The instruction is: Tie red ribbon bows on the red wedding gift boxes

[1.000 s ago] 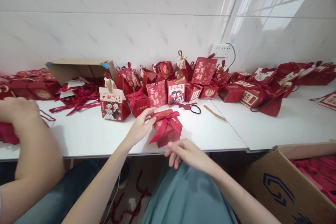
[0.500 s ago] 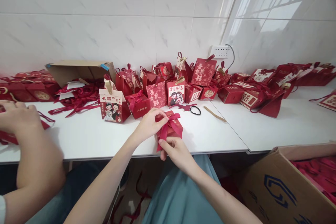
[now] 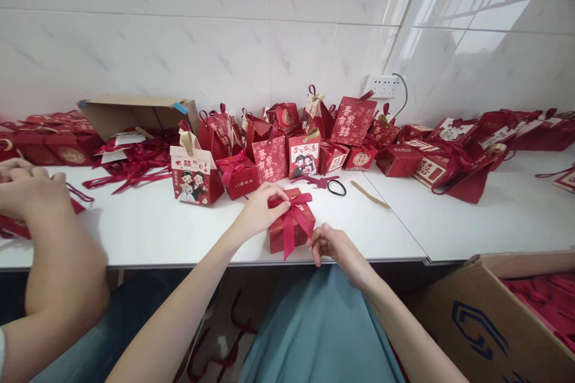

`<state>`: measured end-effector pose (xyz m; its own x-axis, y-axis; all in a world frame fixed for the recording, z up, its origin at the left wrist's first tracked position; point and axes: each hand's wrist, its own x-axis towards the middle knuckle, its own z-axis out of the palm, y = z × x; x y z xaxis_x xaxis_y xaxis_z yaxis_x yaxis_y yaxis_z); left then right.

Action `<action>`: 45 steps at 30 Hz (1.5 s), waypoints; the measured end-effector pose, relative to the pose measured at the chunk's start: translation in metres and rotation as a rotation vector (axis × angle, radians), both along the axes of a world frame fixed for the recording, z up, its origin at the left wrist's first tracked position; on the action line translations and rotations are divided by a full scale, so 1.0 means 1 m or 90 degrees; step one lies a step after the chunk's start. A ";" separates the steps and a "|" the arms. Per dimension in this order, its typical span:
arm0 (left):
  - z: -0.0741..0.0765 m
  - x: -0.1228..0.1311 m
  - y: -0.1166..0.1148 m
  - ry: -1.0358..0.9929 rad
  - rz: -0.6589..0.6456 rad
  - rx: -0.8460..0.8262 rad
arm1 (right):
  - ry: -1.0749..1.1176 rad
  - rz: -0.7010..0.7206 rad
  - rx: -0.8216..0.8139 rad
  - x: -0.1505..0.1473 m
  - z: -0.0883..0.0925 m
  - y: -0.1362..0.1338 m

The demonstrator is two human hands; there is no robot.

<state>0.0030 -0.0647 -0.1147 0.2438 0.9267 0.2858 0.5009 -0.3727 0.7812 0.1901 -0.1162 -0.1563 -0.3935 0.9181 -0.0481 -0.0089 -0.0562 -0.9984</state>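
A small red gift box sits at the front edge of the white table, tied with a bright red ribbon in a bow on top. My left hand pinches the ribbon at the bow's knot from the left. At the box's lower right is my right hand, fingers loosely curled and apart, close to the end of one ribbon tail. Whether its fingertips touch that tail I cannot make out. Behind the box lie dark red-handled scissors, a black hair tie and a gold strip.
Several red boxes and a cream-fronted gift box line the wall. Loose ribbons spill from an open cardboard box. Another person's hand works at left. A large carton with red contents stands at lower right.
My right hand has let go of the front ribbon tail and moved right, to the box's corner. That tail now hangs down the front. My left hand keeps its pinch on the bow.
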 end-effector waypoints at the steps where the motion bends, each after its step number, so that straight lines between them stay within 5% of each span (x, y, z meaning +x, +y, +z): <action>1: 0.000 0.000 0.000 0.000 0.002 0.000 | 0.031 -0.032 -0.009 0.001 0.000 0.003; 7: -0.002 -0.002 0.002 -0.008 0.018 -0.009 | -0.072 -0.123 0.050 -0.008 0.011 0.009; 45: -0.001 0.003 0.001 0.034 0.008 -0.007 | -0.097 -0.032 0.055 0.016 0.010 0.009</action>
<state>0.0056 -0.0634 -0.1161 0.2467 0.9327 0.2631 0.5467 -0.3581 0.7569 0.2065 -0.1072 -0.1464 -0.3405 0.9399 -0.0237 0.1416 0.0264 -0.9896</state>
